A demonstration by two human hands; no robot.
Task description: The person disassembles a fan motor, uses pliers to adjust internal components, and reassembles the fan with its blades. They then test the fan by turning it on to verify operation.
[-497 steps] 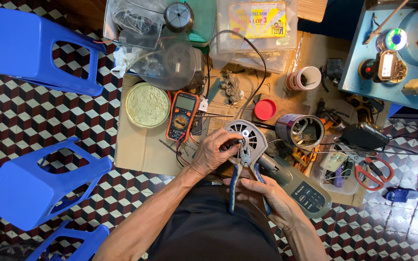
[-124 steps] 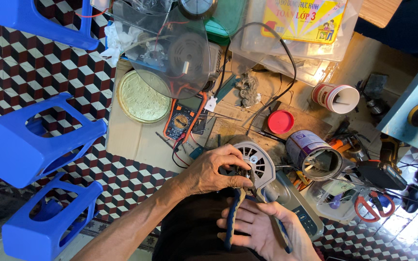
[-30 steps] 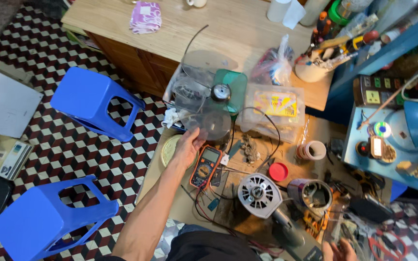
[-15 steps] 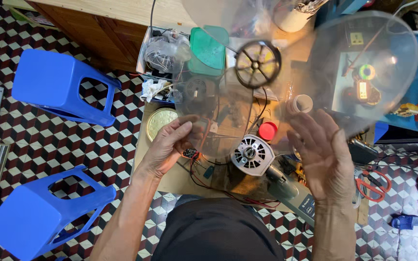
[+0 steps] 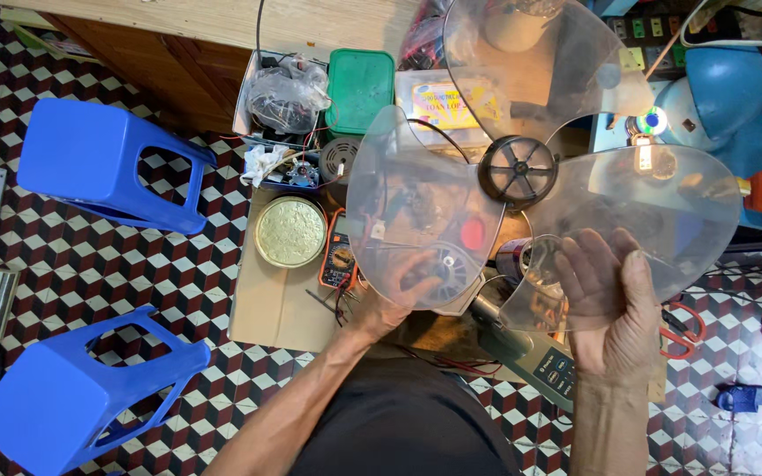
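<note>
I am holding up a clear three-bladed plastic fan blade with a dark round hub (image 5: 519, 169), and my right hand (image 5: 608, 310) is lying flat and spread against the underside of the blade nearest me, fingers pointing away from me, not curled shut. My left hand (image 5: 396, 298) is reaching forward under the left blade; I am seeing it through the plastic, closing loosely around the round grey fan motor (image 5: 445, 267) below, though the blur of the blade is hiding how firmly it is gripping. Just left of that hand an orange-edged multimeter (image 5: 339, 257) is lying on the sheet of brown cardboard (image 5: 273, 308), with a round gold tin lid (image 5: 290, 231) beside it. Right of my right hand red-handled scissors (image 5: 686, 324) are lying on the chequered floor. Farther out beyond my left hand a green plastic box (image 5: 359, 91) is sitting, and well off to the left two blue plastic stools (image 5: 99, 167) are standing.
</note>
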